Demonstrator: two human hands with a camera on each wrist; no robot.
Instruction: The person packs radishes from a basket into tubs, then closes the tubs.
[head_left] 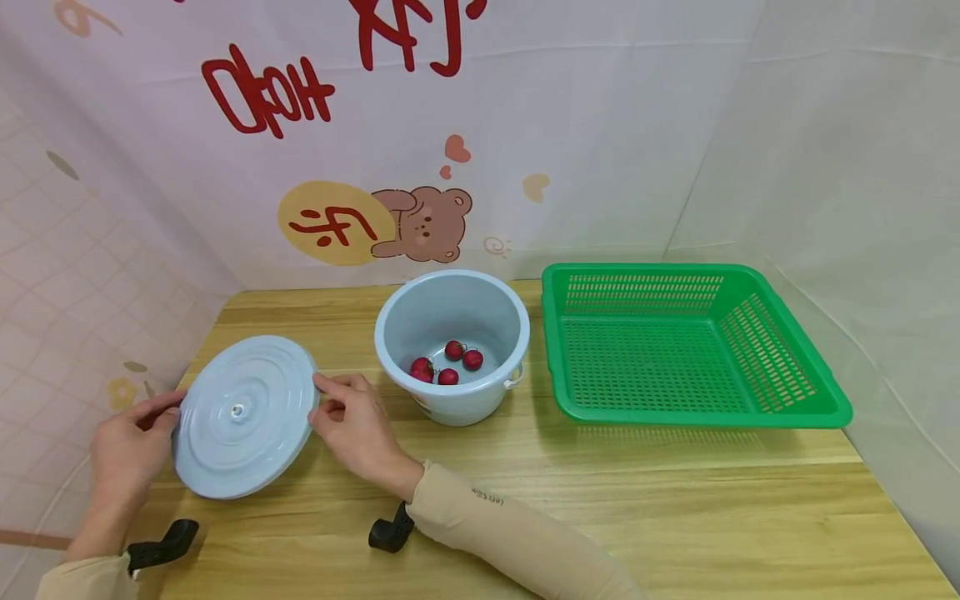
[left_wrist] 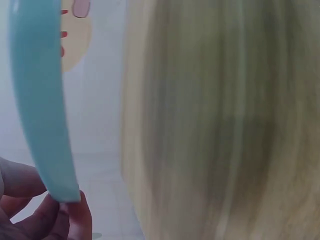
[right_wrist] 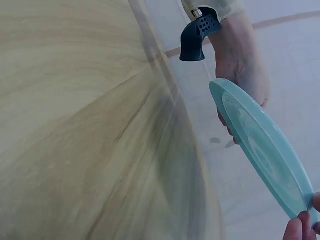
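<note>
A round pale-blue lid (head_left: pixel 258 450) with a small knob in its middle is held above the table's left part, tilted. My left hand (head_left: pixel 131 450) pinches its left rim between thumb and fingers. On the opposite rim, my right hand (head_left: pixel 356 429) grips with thumb and fingertips. In the left wrist view the lid (left_wrist: pixel 40 100) shows edge-on, apart from the tabletop. The right wrist view shows the lid's underside (right_wrist: pixel 265 150). Just right of my right hand stands a pale-blue bucket (head_left: pixel 465 407), uncovered, with several small dark-red round fruits (head_left: pixel 453 350) at its bottom.
A green perforated plastic basket (head_left: pixel 697 417) sits at the table's right, beside the bucket. The wooden table (head_left: pixel 675 517) meets a white printed cloth backdrop (head_left: pixel 600 125) behind and at the sides. Black wrist mounts (head_left: pixel 392 530) are strapped near both hands.
</note>
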